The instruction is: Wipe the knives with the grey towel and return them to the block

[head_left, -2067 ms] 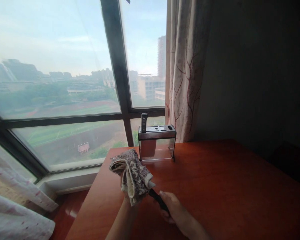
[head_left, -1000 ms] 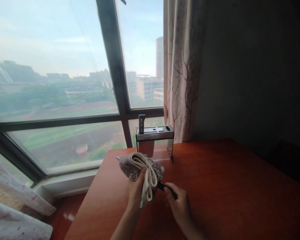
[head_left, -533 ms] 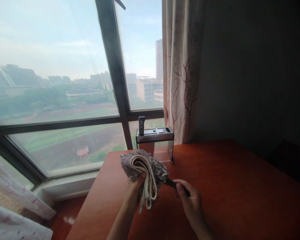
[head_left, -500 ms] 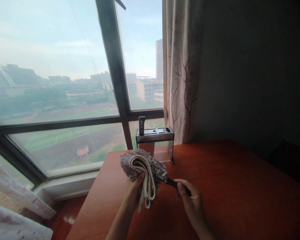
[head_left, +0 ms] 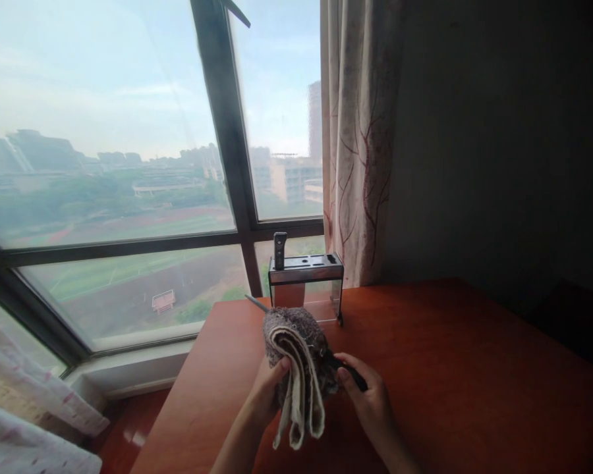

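Note:
My left hand (head_left: 269, 388) is closed around a folded grey-brown fluffy towel (head_left: 299, 319), its pale underside showing in loops and its ends hanging down. The thumb presses on the near folds. In my right hand (head_left: 370, 398) is the black handle of a knife (head_left: 348, 370), pointing up and left. Towel wraps most of the blade, and only the narrow grey tip sticks out at the upper left. Both hands are above the reddish-brown table. Just beyond the towel stands a clear-sided knife block (head_left: 307, 271); a second, dark-handled knife (head_left: 279, 250) is upright in its left slot.
The wooden table (head_left: 449, 362) stretches to the right and towards me. Behind it are a large framed window (head_left: 128, 249) and a patterned curtain (head_left: 360, 145). More curtain (head_left: 34, 428) hangs at the lower left, beside the sill.
The towel has shifted down and right along the blade towards the handle, and the blade tip now shows past it. My right hand has moved slightly left, closer to the towel.

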`<action>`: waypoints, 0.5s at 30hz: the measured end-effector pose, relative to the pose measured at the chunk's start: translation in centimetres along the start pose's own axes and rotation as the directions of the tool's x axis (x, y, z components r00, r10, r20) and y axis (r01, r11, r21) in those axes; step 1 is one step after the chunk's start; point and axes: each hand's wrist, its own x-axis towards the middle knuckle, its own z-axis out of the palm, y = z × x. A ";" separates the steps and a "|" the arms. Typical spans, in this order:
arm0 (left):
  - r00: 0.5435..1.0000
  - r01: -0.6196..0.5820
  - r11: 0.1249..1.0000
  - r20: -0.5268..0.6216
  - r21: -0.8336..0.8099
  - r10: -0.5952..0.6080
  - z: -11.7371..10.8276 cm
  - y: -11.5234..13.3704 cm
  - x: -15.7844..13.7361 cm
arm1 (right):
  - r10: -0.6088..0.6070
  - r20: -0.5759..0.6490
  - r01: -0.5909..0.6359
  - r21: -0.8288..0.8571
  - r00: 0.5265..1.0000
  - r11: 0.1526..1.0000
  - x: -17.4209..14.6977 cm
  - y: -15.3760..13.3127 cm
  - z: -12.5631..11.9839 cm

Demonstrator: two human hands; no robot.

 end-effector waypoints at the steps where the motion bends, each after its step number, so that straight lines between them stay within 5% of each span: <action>1: 1.000 0.001 1.000 0.021 0.012 -0.001 0.3 -0.2 0.0 | -0.026 0.038 0.027 -0.025 0.999 0.999 -0.1 0.1 0.2; 10: 0.961 -0.254 0.954 -0.070 0.156 0.267 2.9 -1.2 -0.4 | -0.311 0.156 0.337 -0.190 0.938 0.922 -0.8 0.6 1.2; 15: 0.948 -0.248 0.933 -0.135 0.260 0.289 2.4 -0.9 -0.1 | -0.462 0.221 0.512 -0.347 0.859 0.786 -0.8 0.6 0.8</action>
